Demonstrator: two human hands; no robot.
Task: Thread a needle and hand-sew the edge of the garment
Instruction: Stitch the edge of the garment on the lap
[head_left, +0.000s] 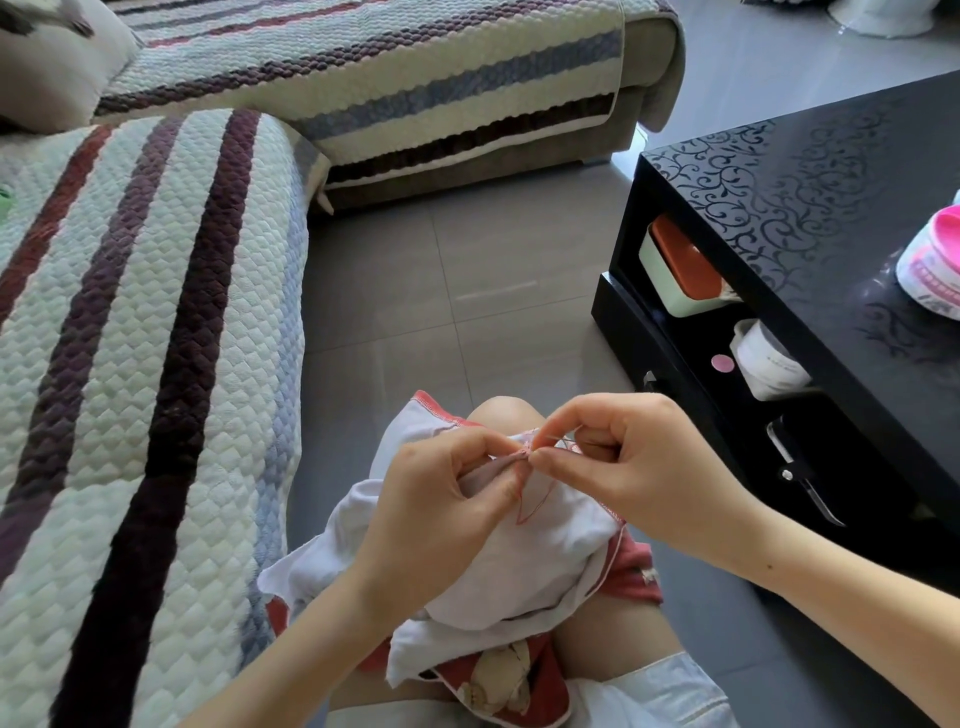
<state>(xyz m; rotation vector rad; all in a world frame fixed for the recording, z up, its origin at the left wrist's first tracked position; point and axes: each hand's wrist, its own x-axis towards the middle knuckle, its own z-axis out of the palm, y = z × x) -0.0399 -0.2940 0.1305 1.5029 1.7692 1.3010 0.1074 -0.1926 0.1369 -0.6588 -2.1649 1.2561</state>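
Note:
A white garment (524, 561) with red stitched trim lies bunched over my lap and knee. My left hand (447, 499) pinches a fold of its edge between thumb and fingers. My right hand (618, 452) pinches a thin needle (557, 440) that pokes into that fold, right against the left fingertips. A loop of red thread (532, 501) hangs from the stitch down over the white cloth. The needle's eye end is hidden by my right fingers.
A striped quilted sofa (145, 364) runs along my left and across the back. To my right stands a black coffee table (810, 218) with a pink-lidded tub (935, 265) on top and boxes, a jar and scissors (802, 475) on its shelf. Grey floor tiles (457, 291) lie between.

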